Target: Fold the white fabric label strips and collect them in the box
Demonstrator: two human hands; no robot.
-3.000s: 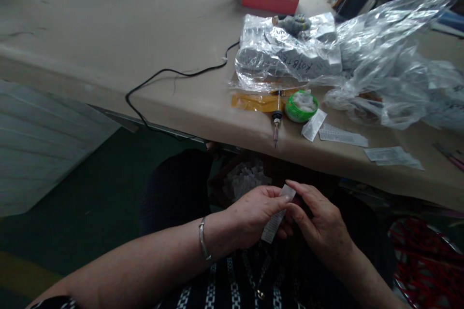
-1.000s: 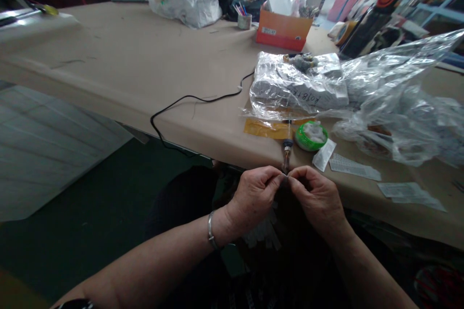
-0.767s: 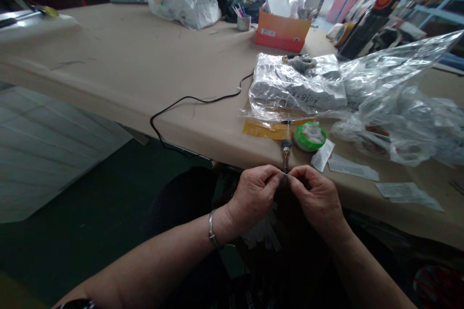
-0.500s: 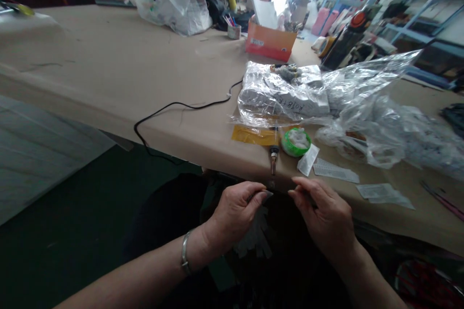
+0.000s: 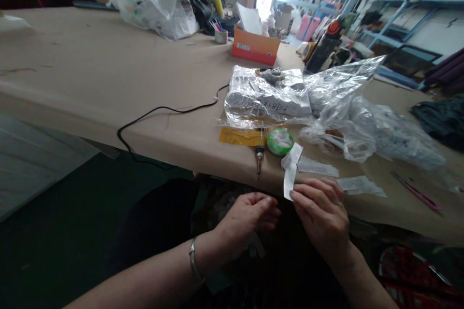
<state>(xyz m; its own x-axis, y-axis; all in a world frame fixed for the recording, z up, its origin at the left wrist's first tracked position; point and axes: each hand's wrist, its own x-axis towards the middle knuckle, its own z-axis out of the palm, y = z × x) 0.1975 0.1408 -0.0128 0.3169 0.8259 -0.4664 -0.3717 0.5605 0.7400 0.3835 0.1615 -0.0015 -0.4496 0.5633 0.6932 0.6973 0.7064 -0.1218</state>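
A white strip (image 5: pixel 289 181), perhaps a label, is pinched at its lower end by my right hand (image 5: pixel 322 212) at the table's front edge. My left hand (image 5: pixel 246 219) is closed beside it, just off the edge, thumb against curled fingers. Whatever it may hold is hidden. Beyond the hands, the soldering iron (image 5: pixel 259 153) lies with its copper-coloured tip towards me. Next to it stands a green round tub (image 5: pixel 280 142) with white stuff in it. Printed whitish strips (image 5: pixel 319 167) lie to the right of the tub. Pale scraps (image 5: pixel 255 246) show dimly below my left hand.
A clear plastic bag (image 5: pixel 268 99) with white packs lies behind the tub. Amber film (image 5: pixel 237 136) is under the iron, and a black cable (image 5: pixel 163 108) runs left. Pink tweezers (image 5: pixel 416 193) lie at right. An orange box (image 5: pixel 255 46) stands further back.
My right hand now has a white strip in its fingers. The small greyish piece at my left fingertips no longer shows. The view has swung right, so the table items appear further left.
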